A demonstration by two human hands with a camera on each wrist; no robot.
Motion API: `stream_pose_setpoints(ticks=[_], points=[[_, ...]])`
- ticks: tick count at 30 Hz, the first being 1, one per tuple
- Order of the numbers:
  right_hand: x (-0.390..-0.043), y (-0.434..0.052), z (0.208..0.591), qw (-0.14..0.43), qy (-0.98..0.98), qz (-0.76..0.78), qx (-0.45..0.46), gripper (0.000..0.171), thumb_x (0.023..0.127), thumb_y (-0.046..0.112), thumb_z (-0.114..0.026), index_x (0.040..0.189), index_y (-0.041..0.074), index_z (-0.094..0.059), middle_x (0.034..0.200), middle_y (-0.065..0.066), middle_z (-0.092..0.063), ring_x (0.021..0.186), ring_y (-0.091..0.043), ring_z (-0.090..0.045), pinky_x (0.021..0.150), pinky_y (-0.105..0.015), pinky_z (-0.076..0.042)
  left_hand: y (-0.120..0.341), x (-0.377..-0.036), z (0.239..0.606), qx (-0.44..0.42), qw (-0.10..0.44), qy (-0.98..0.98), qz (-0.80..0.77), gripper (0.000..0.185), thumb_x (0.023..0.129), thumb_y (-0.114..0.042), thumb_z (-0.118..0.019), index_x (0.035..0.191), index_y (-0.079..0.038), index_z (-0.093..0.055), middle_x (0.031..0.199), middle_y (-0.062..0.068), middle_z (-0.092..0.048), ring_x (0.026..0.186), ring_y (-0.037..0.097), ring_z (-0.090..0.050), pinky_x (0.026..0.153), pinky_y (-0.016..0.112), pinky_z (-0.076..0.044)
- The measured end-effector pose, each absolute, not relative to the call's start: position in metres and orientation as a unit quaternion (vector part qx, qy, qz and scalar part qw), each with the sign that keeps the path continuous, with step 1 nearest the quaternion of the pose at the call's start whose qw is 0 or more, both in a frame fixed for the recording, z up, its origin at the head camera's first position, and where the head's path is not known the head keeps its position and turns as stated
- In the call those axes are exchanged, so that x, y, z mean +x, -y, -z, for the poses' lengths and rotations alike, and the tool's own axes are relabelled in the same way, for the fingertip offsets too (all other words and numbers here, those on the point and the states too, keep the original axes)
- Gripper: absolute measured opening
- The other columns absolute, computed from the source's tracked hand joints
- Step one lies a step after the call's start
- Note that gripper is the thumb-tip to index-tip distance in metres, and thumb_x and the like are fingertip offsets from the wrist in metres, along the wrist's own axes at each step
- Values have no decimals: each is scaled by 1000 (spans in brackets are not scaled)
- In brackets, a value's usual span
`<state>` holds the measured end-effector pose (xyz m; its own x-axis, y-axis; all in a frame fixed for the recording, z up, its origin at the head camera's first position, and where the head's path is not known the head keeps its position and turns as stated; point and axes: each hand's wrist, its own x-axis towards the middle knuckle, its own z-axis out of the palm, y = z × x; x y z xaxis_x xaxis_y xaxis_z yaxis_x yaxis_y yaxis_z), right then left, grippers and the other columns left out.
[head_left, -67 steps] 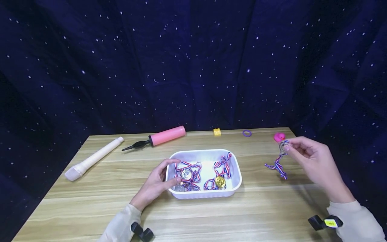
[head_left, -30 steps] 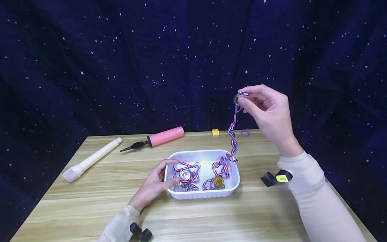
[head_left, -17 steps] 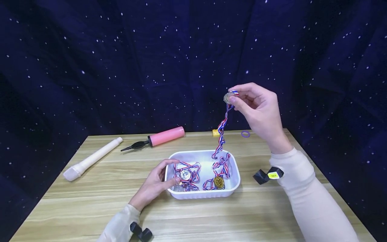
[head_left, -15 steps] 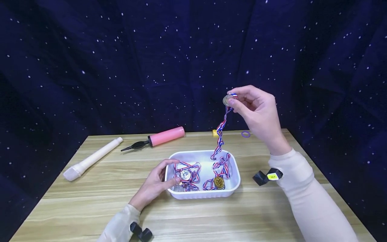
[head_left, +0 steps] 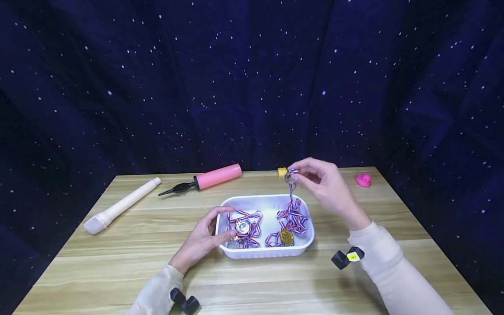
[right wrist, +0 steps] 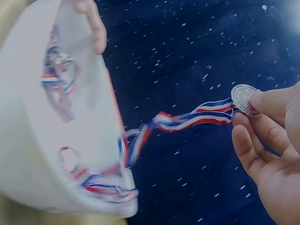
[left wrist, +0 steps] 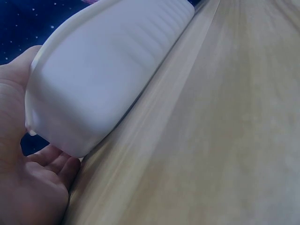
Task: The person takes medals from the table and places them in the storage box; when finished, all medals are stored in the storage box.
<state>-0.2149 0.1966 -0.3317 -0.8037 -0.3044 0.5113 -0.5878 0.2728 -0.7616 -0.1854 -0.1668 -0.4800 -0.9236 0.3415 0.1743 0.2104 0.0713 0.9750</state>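
Observation:
My right hand (head_left: 328,188) pinches a silver-coloured medal (right wrist: 243,99) between thumb and fingers, above the back right of a white plastic tub (head_left: 271,253). The medal's red, white and blue ribbon (right wrist: 197,117) hangs down, its lower part heaped inside the tub's right side. My left hand (head_left: 201,243) grips the tub's left end, thumb over the rim and fingers around the outside, as the left wrist view (left wrist: 33,183) shows from low down. In the tub lie a silver medal (head_left: 242,227) with its ribbon at left and a gold medal (head_left: 286,237) at right.
On the wooden table (head_left: 252,284) lie a white microphone (head_left: 122,205) at left and a pink hand pump (head_left: 218,176) with a black nozzle. Along the back are a small yellow block (head_left: 281,172) and a pink rubber duck (head_left: 364,180). A dark starry curtain (head_left: 252,87) hangs behind.
My right hand has carried the medal from the table's right side up and left over the tub, then lowered it, so the ribbon now gathers inside. My left hand has kept its grip.

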Motion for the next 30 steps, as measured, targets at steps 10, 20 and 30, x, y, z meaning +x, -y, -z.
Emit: stream_pose_setpoints(ticks=[10, 20, 30], points=[[-209, -204, 375, 71, 807, -527, 256, 24, 99, -8, -78, 121, 1, -72, 95, -13, -80, 84, -29, -76, 73, -23, -62, 167, -185, 479, 198, 45, -726, -657, 65, 96, -5, -85, 155, -6, -57, 157, 26, -55, 144, 40, -57, 119, 31, -50], [-203, -201, 387, -13, 861, -431, 271, 16, 99, -3, -80, 112, 6, -76, 96, -5, -78, 85, -17, -76, 77, -30, -66, 166, -184, 479, 192, 47, -729, -655, 66, 95, -6, -86, 154, -7, -58, 159, 24, -55, 147, 42, -55, 121, 31, -48], [-197, -193, 390, -43, 874, -368, 315, 16, 95, -7, -81, 100, 7, -76, 83, -1, -76, 70, -11, -72, 65, -27, -63, 166, -185, 480, 196, 43, -728, -656, 67, 95, -5, -86, 155, -4, -56, 159, 24, -55, 147, 43, -54, 120, 30, -49]])
